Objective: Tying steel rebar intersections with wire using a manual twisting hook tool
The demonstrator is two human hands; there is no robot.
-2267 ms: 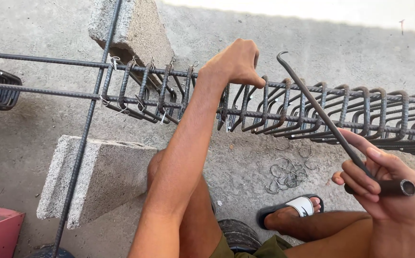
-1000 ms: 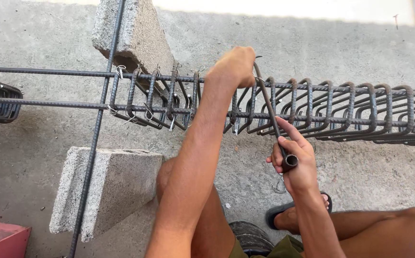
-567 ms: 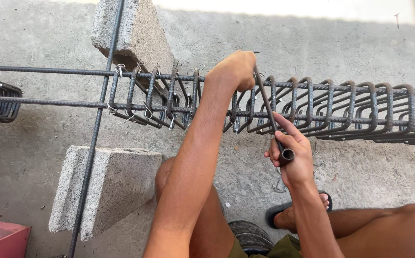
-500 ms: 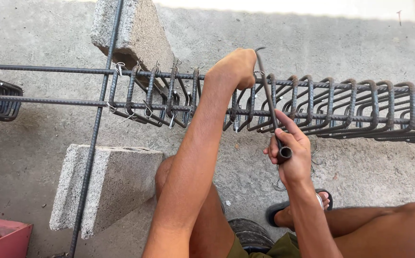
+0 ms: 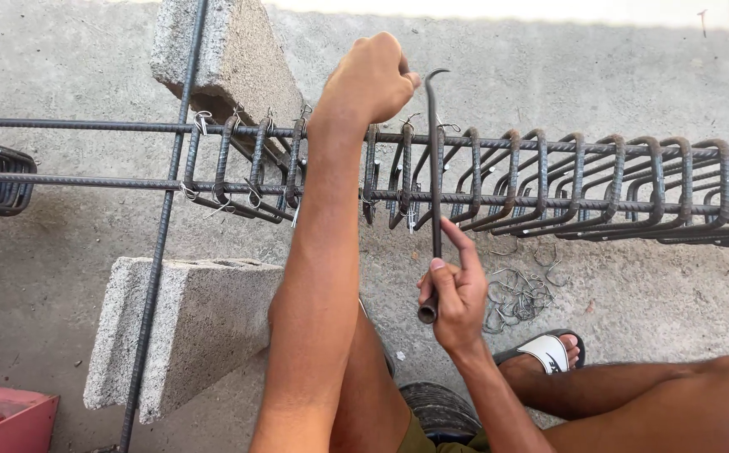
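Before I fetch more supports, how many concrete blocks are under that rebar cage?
2. One concrete block stands behind the rebar cage at upper left; the other lies in front of it at lower left. More may sit out of frame.

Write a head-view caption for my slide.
Left hand grips rebar cage; right hand holds hooked tool.

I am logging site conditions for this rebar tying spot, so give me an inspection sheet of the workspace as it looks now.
Surface: bare concrete floor, dusty.
Job's things: rebar cage lying horizontal across two concrete blocks; hooked tying tool upright.
Clutter: loose wire ties on the floor; red container at lower left.
Grippers: left hand closed on the cage's top bar; right hand closed on the tool's handle.
Cables: nothing seen.
Surroundings: sandalled foot beside the ties.
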